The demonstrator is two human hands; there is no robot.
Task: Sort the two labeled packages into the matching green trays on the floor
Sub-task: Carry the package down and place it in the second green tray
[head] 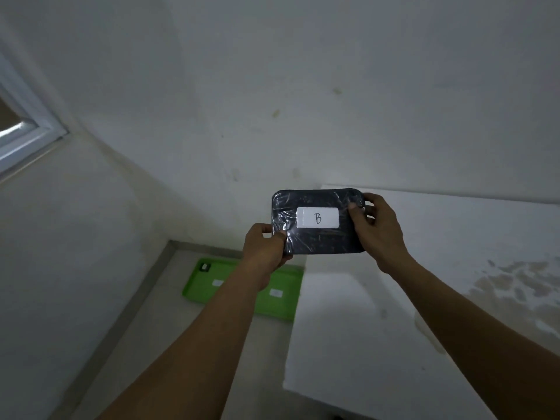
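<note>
I hold a dark plastic-wrapped package [318, 241] up in front of me with both hands; its white label reads "B". My left hand [265, 253] grips its lower left corner and my right hand [377, 230] grips its right edge. On the floor below lie two green trays side by side, a left green tray [201, 283] and a right green tray [280, 304], each with a small white label that I cannot read. My left forearm crosses over the trays. A small dark item sits at the left tray's far corner. No second package is in view.
A white table [394, 328] with a stained top fills the right side, its edge beside the trays. White walls meet in a corner behind the trays. A window frame [27, 131] is at the left. Pale floor runs along the wall's base.
</note>
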